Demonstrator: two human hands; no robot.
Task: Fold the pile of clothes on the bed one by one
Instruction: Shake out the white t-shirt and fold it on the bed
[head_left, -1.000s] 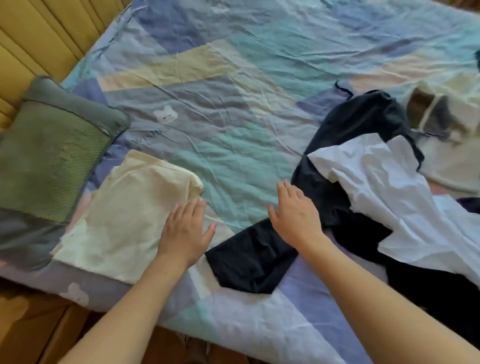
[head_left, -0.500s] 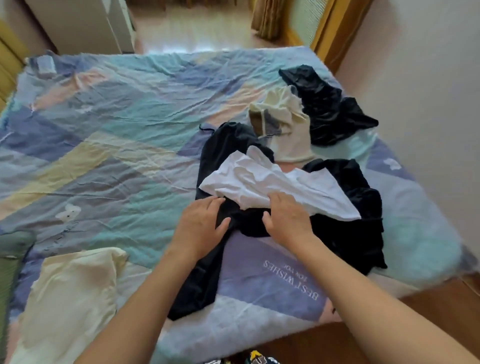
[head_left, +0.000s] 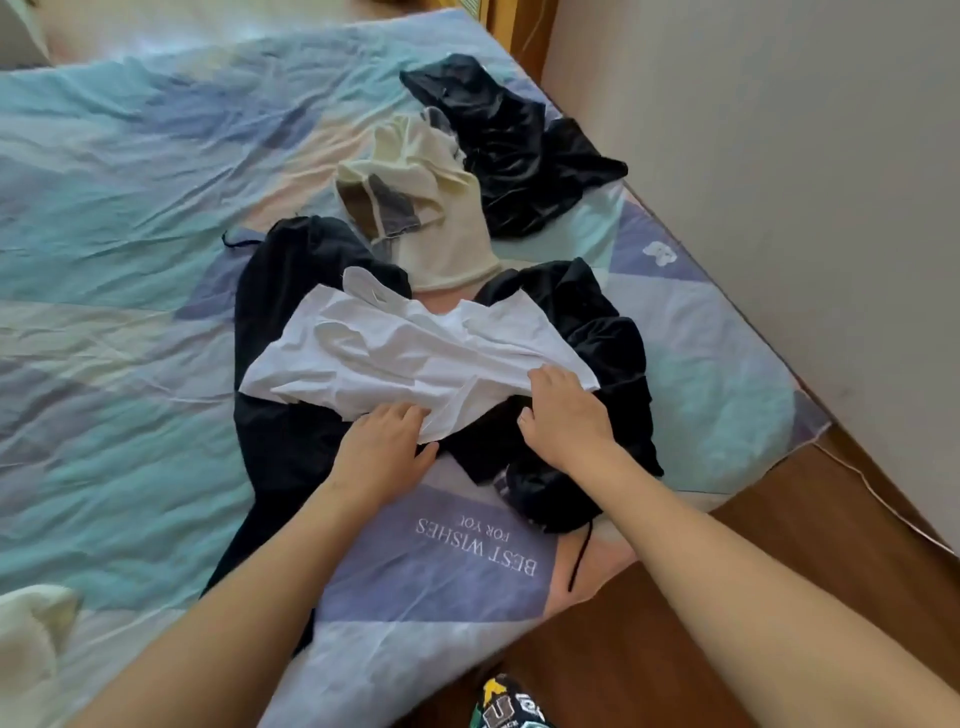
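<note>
My left hand (head_left: 387, 441) and right hand (head_left: 563, 410) each pinch the near hem of the crumpled white cotton shirt (head_left: 410, 353), apparently to lift it clear of the black garments (head_left: 291, 415) heaped beneath on the patchwork-sheeted bed (head_left: 130, 260).

Head-worn view, downward onto bed (head_left: 130, 322).
</note>
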